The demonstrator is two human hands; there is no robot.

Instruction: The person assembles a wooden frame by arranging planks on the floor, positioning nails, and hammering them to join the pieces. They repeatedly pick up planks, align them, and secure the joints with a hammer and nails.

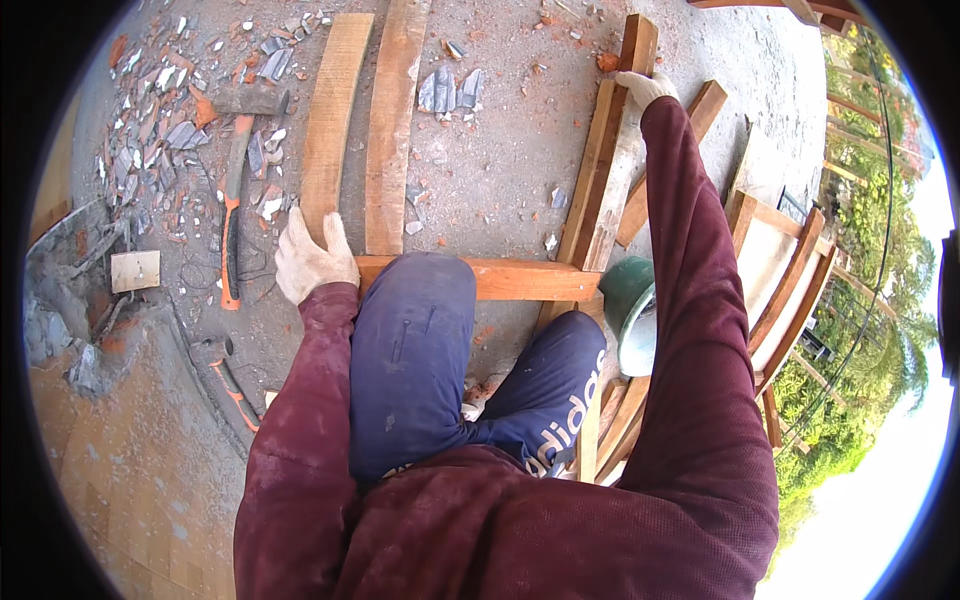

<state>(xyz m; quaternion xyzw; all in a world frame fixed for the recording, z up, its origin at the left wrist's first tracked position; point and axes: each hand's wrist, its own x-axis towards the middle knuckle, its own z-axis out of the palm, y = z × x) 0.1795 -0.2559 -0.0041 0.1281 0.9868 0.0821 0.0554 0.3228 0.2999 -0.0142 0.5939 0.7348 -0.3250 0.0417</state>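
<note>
Left plank (335, 110): 11 o'clock.
Left hand (316, 262): 9 o'clock; thumb and fingers pinching the plank's near end.
Right hand (652, 88): 1 o'clock, touching right beam (612, 190); finger closure cannot be determined.

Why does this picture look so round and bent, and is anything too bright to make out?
Head view: wide fisheye distortion, so brown wooden rails at right look bowed, with black corners around; head view: white sky at lower right is washed out; head view: the white-gloved left hand and long light-brown wooden board look fairly sharp in soft light.
</note>
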